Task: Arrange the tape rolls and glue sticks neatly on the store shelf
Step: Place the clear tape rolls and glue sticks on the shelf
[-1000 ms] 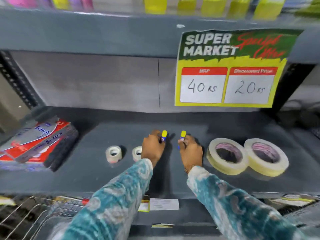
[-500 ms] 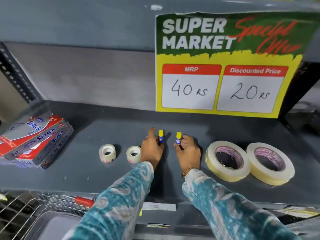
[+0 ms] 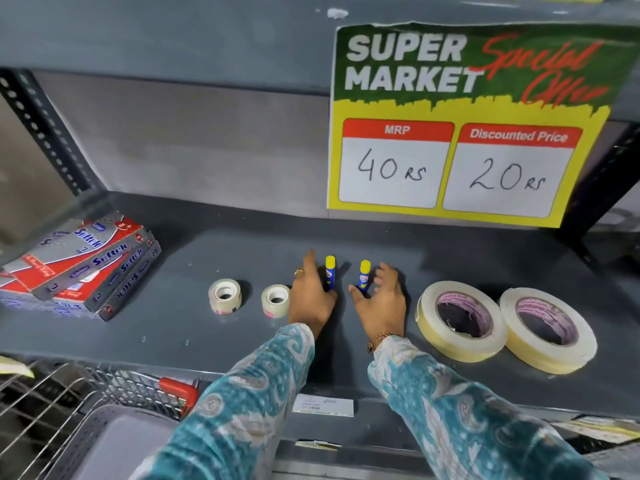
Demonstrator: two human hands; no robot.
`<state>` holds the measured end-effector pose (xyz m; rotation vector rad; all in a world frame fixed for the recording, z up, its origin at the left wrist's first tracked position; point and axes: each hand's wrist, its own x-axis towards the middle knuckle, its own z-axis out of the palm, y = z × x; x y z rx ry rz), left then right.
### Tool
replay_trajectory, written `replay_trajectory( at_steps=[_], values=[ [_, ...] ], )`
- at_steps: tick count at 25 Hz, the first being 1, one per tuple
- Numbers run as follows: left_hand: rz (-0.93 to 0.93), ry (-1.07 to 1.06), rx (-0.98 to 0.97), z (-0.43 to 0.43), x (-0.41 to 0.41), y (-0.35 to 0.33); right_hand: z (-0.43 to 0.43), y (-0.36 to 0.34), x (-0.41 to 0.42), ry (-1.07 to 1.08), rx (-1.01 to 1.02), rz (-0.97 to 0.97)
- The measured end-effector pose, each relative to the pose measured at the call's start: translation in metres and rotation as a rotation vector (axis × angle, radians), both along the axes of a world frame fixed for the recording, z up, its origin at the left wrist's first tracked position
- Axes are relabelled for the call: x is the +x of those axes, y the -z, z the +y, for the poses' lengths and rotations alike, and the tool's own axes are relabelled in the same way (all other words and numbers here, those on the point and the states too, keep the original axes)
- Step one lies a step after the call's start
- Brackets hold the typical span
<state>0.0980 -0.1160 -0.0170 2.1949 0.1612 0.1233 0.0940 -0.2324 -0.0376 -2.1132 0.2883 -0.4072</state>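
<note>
Two blue glue sticks with yellow caps stand upright side by side at the middle of the grey shelf [image 3: 194, 334]. My left hand [image 3: 311, 299] rests just left of the left glue stick [image 3: 330, 273], fingers stretched forward and loose against it. My right hand [image 3: 382, 299] sits right of the other glue stick [image 3: 364, 277] with fingers spread, thumb near its base. Two small clear tape rolls [image 3: 224, 295] [image 3: 276, 300] lie to the left. Two large cream masking tape rolls [image 3: 460, 320] [image 3: 549, 329] lie flat to the right.
A stack of red and grey Softek boxes [image 3: 86, 268] lies at the shelf's left end. A yellow and green price sign [image 3: 460, 126] hangs from the shelf above. A wire cart with a red handle [image 3: 176, 389] stands below left. A perforated upright [image 3: 41, 126] flanks the left.
The fingers of both hands have loosened and spread off the two glue sticks, which stay standing. The camera has moved closer and lower toward the shelf.
</note>
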Motion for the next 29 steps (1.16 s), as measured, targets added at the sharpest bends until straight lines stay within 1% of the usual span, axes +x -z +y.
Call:
replay_trajectory(
  at_steps=[2, 3, 5, 6, 7, 9, 11, 13, 15, 17, 18, 20, 22, 24, 25, 27, 29],
  values=[
    [-0.059, -0.029, 0.017, 0.003, -0.01, -0.009, -0.001, -0.005, -0.006, 0.025, 0.001, -0.01],
    [-0.11, -0.051, 0.038, 0.011, -0.017, -0.015, 0.005, -0.009, -0.015, 0.062, -0.054, -0.045],
    [-0.233, -0.066, 0.091, 0.031, -0.026, -0.031, 0.02, -0.018, -0.032, 0.171, -0.231, -0.173],
    [-0.284, -0.071, 0.117, 0.045, -0.032, -0.039, 0.034, -0.025, -0.04, 0.19, -0.301, -0.248],
    [-0.323, -0.092, 0.141, 0.065, -0.04, -0.047, 0.056, -0.035, -0.049, 0.152, -0.355, -0.327],
    [-0.366, -0.146, 0.184, 0.104, -0.055, -0.06, 0.104, -0.049, -0.062, 0.001, -0.416, -0.441],
    [-0.386, -0.214, 0.2, 0.153, -0.079, -0.066, 0.16, -0.057, -0.077, -0.198, -0.423, -0.512],
    [-0.351, -0.306, 0.247, 0.216, -0.121, -0.054, 0.222, -0.049, -0.105, -0.464, -0.431, -0.585],
    [-0.271, -0.4, 0.267, 0.267, -0.173, -0.023, 0.267, -0.027, -0.137, -0.72, -0.45, -0.565],
    [-0.106, -0.515, 0.244, 0.314, -0.242, 0.026, 0.312, 0.007, -0.175, -0.977, -0.504, -0.434],
    [-0.005, -0.558, 0.235, 0.33, -0.27, 0.051, 0.327, 0.022, -0.191, -1.092, -0.558, -0.274],
    [0.248, -0.607, 0.186, 0.36, -0.319, 0.102, 0.362, 0.062, -0.219, -1.286, -0.703, 0.137],
    [0.525, -0.583, 0.121, 0.382, -0.35, 0.143, 0.384, 0.097, -0.235, -1.388, -0.883, 0.415],
    [0.763, -0.488, 0.113, 0.401, -0.369, 0.186, 0.401, 0.131, -0.248, -1.448, -1.012, 0.533],
    [0.836, -0.451, 0.118, 0.402, -0.374, 0.198, 0.402, 0.147, -0.252, -1.458, -1.053, 0.548],
    [0.935, -0.473, 0.068, 0.405, -0.376, 0.233, 0.412, 0.188, -0.266, -1.482, -1.198, 0.632],
    [0.992, -0.535, 0.024, 0.404, -0.369, 0.261, 0.416, 0.219, -0.281, -1.516, -1.238, 0.726]
  ],
)
